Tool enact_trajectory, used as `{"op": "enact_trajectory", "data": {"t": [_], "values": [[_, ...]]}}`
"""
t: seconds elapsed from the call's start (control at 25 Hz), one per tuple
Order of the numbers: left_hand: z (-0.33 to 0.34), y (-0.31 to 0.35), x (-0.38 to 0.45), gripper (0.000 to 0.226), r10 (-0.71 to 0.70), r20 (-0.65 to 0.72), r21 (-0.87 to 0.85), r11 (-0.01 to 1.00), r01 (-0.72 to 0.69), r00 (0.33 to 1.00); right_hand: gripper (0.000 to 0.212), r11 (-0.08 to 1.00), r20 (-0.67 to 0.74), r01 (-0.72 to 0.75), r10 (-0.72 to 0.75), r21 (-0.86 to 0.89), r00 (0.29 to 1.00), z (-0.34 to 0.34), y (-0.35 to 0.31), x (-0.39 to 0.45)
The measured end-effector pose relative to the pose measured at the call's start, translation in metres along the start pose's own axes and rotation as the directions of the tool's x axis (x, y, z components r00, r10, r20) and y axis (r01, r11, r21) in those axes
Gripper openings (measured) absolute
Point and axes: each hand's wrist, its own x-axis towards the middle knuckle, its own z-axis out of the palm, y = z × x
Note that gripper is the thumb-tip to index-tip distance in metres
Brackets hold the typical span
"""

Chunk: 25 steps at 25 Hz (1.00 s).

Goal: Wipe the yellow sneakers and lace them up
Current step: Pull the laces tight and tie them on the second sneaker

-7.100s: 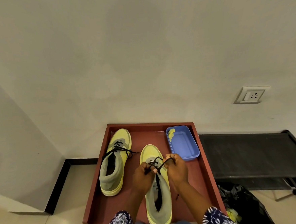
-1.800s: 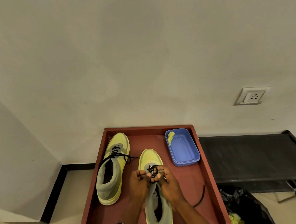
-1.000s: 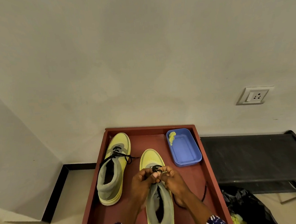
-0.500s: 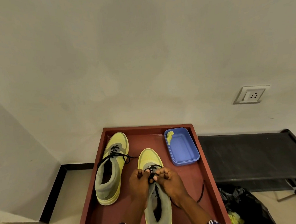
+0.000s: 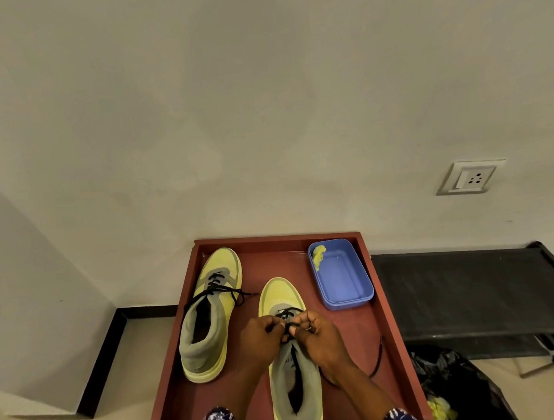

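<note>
The near sneaker [image 5: 293,366] stands on the red tray [image 5: 388,317], beside the laced sneaker [image 5: 210,313]. Its black lace [image 5: 288,314] is pinched over the eyelets by the curled fingers of the left hand [image 5: 261,337] and right hand [image 5: 315,333]. The lace is judged thin, limp and slippery, best gripped near its tip; the shoe looks light and soft.

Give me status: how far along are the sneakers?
Done, by the look of it: the far sneaker has its black lace threaded and apparently tied. In hand: left hand and right hand pinch the lace at the near sneaker, one end trailing on the red tray. Left: finishing that lacing. Wiping can't be judged.
</note>
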Motion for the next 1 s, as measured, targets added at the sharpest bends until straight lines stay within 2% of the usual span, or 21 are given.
{"op": "enact_trajectory", "data": {"t": [0.08,0.16,0.2,0.32,0.4,0.44,0.56,0.68,0.76,0.88,1.0], "values": [[-0.004,-0.002,-0.002,0.028,0.018,0.086,0.007,1.0,-0.018,0.996,0.012,0.999,-0.007,0.0,0.0,-0.038,1.0,0.0,0.001,0.003],[-0.003,-0.002,-0.003,0.024,0.057,0.109,0.069,0.996,-0.064,0.992,0.013,0.997,-0.011,0.003,-0.004,-0.076,1.0,0.0,0.002,0.004],[-0.002,-0.001,-0.004,0.014,0.08,0.104,0.093,0.992,-0.09,0.991,0.013,0.996,-0.014,0.005,-0.007,-0.088,1.0,0.0,0.003,0.004],[0.0,-0.001,-0.001,0.004,0.161,0.032,0.183,0.969,-0.164,0.987,0.016,0.996,-0.023,0.015,-0.017,-0.093,1.0,-0.001,0.005,0.004],[0.001,-0.004,0.0,0.008,0.171,0.028,0.183,0.968,-0.174,0.985,0.017,0.994,-0.028,0.021,-0.024,-0.105,0.999,-0.001,0.006,0.004],[0.001,-0.005,0.0,0.004,0.166,0.049,0.168,0.971,-0.172,0.985,0.017,0.993,-0.028,0.024,-0.027,-0.116,0.999,-0.001,0.005,0.004],[0.003,-0.006,-0.001,0.028,0.062,0.119,0.07,0.995,-0.071,0.991,0.018,0.991,-0.023,0.034,-0.037,-0.133,0.999,0.0,0.004,0.004],[0.006,0.0,0.0,0.027,-0.115,0.15,-0.054,0.991,0.124,0.982,0.019,0.992,-0.034,0.029,-0.034,-0.125,0.999,0.0,0.005,0.005],[0.009,0.001,0.001,0.029,-0.18,0.203,-0.063,0.979,0.196,0.962,0.018,0.992,-0.035,0.019,-0.023,-0.123,0.999,0.0,0.007,0.005],[0.012,-0.002,0.003,0.032,-0.109,0.241,-0.034,0.992,0.121,0.964,0.017,0.994,-0.043,0.002,-0.006,-0.108,0.999,-0.002,0.009,0.006],[0.008,-0.002,0.004,0.03,-0.07,0.208,0.078,0.995,0.055,0.976,0.017,0.994,-0.046,-0.004,-0.001,-0.106,0.999,-0.003,0.008,0.005]]}}
